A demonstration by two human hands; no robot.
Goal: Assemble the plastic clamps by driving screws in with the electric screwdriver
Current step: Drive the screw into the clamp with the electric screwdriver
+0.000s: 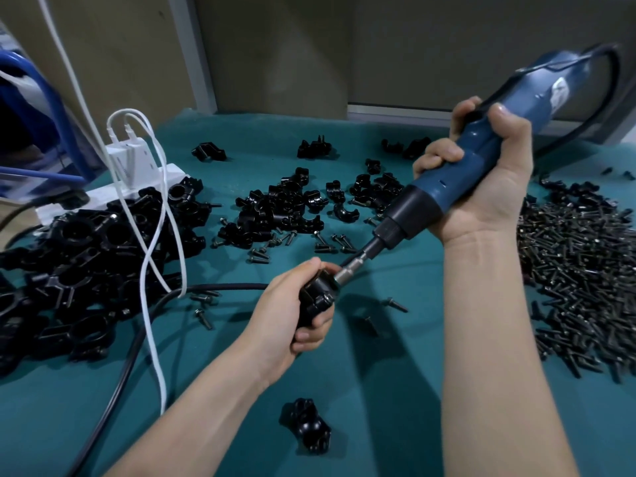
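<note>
Clamp (318, 299) is held fast in your left grip (292, 315), fingers curled round it, a little above the table (378, 380). Your right grip (481, 180) is closed round the blue screwdriver (581, 87), up and to the right of the left grip. The tool slants down so that its bit (351, 270) meets the top of the clamp. I judge you are driving a screw in now; the screw itself is hidden under the bit, so I cannot tell how deep it sits.

Left of your left grip lies a big pile (79, 270) of black clamps that look assembled, and one more clamp (306, 426) lies below it, close to you. So a fair share seems done. Much is left, though: beyond the left grip are loose halves (282, 208) with a few screws among them, and right of your right forearm is a large heap of screws (578, 270).

Both forearms reach forward from the bottom edge. The left wrist is nearly straight, with the palm turned toward the right grip. The right forearm stands steeply, wrist bent, the tool's tail pointing up and away from you
</note>
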